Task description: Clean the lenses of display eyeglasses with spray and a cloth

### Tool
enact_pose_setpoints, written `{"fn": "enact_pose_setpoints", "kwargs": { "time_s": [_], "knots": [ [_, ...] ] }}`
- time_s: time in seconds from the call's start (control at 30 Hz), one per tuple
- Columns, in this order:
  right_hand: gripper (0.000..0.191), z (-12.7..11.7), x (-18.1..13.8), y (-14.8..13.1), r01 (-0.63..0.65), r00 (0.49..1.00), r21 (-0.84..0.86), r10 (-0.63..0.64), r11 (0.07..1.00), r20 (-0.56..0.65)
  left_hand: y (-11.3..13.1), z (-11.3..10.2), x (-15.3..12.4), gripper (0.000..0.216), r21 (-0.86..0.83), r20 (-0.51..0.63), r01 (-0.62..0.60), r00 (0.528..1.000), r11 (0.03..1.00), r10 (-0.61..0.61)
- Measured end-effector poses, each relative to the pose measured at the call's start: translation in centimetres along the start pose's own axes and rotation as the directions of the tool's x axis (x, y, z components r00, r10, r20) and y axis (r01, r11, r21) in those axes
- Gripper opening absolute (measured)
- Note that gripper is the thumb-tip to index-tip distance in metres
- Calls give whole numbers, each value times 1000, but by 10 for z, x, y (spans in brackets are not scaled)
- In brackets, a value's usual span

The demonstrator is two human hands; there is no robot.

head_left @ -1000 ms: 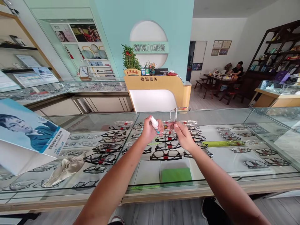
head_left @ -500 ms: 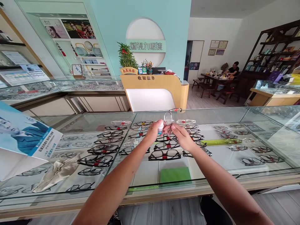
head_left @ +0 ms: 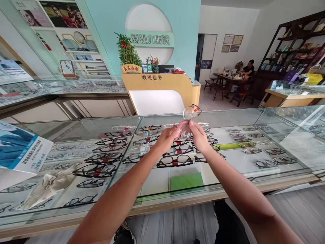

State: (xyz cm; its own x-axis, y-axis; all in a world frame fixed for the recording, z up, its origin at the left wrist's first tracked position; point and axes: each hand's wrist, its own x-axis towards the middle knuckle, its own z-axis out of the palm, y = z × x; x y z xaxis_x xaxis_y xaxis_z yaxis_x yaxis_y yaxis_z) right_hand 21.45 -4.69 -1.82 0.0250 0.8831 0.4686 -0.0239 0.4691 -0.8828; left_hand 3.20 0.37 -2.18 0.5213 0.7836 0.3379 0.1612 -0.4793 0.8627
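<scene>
My right hand pinches a pair of clear-framed glasses and holds them upright above the glass display counter. My left hand is curled shut right beside it, and its fingertips touch the lower lens. The small white bottle it held a moment ago is hidden inside those curled fingers. Under the glass below both hands lie several rows of dark-framed glasses.
A crumpled grey cloth lies on the counter at the left, near a blue-and-white leaflet stand. A green pad sits inside the case. Beyond are a wooden cashier desk and a seated person at a far table.
My left hand has moved right, up against the glasses, and the white bottle has turned out of sight in its fingers. The head camera has tilted down and to the right.
</scene>
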Motion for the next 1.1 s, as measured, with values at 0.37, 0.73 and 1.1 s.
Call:
{"fn": "enact_pose_setpoints", "kwargs": {
  "time_s": [0.37, 0.73, 1.1],
  "knots": [
    [66, -19, -2, 9, 11, 997, -58, -15, 998, -78, -3, -27, 9, 44, -31, -346, -86, 935, 996, 70],
    [60, -33, -4, 29, 62, 991, -181, -82, 982, -103, -25, -173, -88, 38, 314, -608, 172, 792, 934, 59],
    [57, -37, -2, 34, 84, 991, -336, -115, 938, -74, -84, -305, -173, 31, 329, -818, 758, 526, 563, -231]
  ]
}}
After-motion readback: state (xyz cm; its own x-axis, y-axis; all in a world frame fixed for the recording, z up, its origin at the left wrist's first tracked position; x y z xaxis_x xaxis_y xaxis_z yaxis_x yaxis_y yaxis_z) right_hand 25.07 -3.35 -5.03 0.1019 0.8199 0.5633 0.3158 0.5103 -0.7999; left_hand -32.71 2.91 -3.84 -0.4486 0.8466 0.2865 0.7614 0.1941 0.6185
